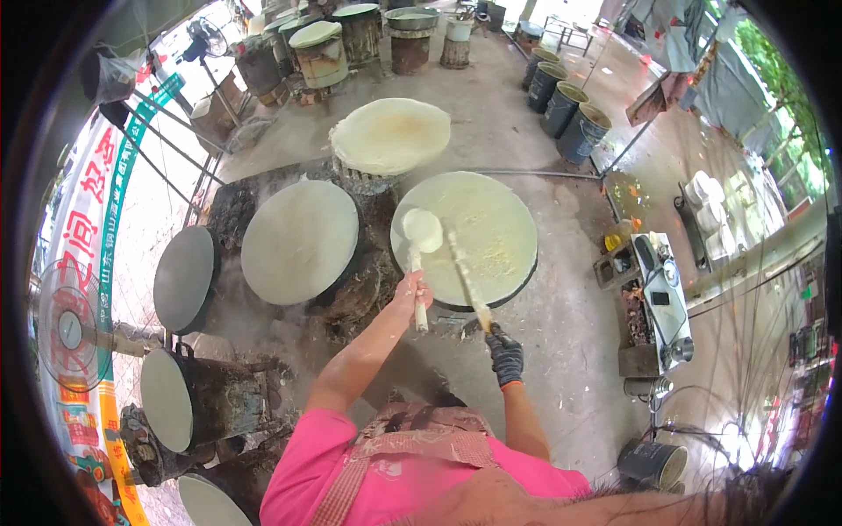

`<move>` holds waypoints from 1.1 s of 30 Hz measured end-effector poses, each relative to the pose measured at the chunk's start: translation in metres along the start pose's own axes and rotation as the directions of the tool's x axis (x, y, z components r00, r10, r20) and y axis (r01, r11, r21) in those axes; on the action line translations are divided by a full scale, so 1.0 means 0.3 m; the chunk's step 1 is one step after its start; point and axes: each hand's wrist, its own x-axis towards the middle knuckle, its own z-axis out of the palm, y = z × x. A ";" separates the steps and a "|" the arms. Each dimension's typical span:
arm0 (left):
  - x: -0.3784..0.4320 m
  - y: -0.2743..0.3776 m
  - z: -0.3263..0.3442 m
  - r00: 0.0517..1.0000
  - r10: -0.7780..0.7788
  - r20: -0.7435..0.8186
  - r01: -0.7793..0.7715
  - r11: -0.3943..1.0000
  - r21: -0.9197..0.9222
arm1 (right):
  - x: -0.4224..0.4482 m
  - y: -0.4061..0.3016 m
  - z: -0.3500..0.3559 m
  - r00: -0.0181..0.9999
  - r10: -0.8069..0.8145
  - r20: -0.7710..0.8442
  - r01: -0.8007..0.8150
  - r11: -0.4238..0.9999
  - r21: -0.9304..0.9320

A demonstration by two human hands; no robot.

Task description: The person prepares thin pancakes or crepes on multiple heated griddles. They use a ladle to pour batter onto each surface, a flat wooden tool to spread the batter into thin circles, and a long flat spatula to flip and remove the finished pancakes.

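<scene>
Bare and closed, my left hand [413,291] grips the pale handle of a round ladle [423,230], whose batter-coated head is over the left part of a large round griddle [493,223]. A pale, partly lumpy layer of batter covers that griddle. My right hand [504,355], in a dark grey glove with an orange cuff, holds the lower end of a long batter-coated stick [467,276]. The stick slants across the griddle, its far end close to the ladle's head. Whether the ladle touches the batter I cannot tell.
Another round griddle [300,242] stands on the left, with darker round lids or griddles [184,279] beyond. A stack of thin flatbreads [391,135] rests behind. Dark buckets [577,135] line the floor at the upper right. A white side table [664,296] holds small items. A metal bar [539,173] crosses behind the griddle.
</scene>
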 end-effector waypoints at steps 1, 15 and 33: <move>0.005 -0.012 0.000 0.993 0.103 -0.063 -0.096 0.990 0.106 | 0.008 0.034 0.025 0.983 -0.182 -0.028 0.178 0.978 -0.105; -0.268 0.167 -0.222 0.893 -0.224 0.391 0.312 0.933 -0.178 | -0.169 -0.092 0.102 0.867 0.249 0.432 -0.396 0.870 0.292; -0.903 0.080 -0.569 0.930 -0.153 0.335 0.307 0.824 -0.476 | 0.120 -0.090 -0.006 0.965 -0.262 0.004 0.258 0.950 -0.174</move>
